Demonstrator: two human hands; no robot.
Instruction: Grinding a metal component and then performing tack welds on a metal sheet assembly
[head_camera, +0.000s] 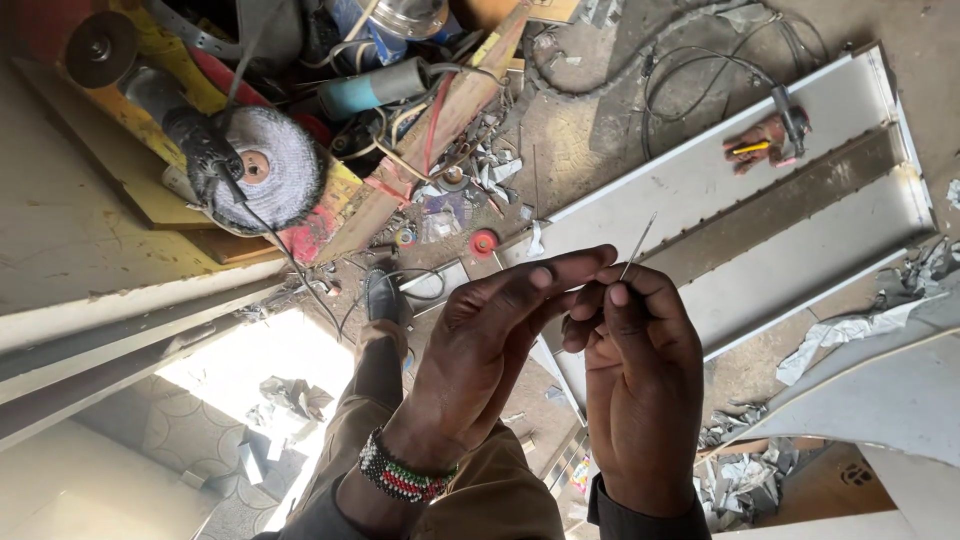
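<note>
two hands meet over the white panel (800, 170). right hand (640, 370) pinches a thin metal rod (637, 245) between closed fingertips; rod projects above the pinch. left hand (500, 335) lies flat, fingers extended, touching beside the pinch, holding nothing. rod secured; no further progress visible.

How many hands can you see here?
2: the left hand, wearing a beaded bracelet, and the right hand, pinching a thin metal rod at centre.

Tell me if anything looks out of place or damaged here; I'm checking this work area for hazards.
Yes. Torn paper scraps litter the floor at lower right, and tools lie heaped at upper left, an angle grinder among tangled cables. The right hand pinches a thin wire, left hand alongside.
</note>
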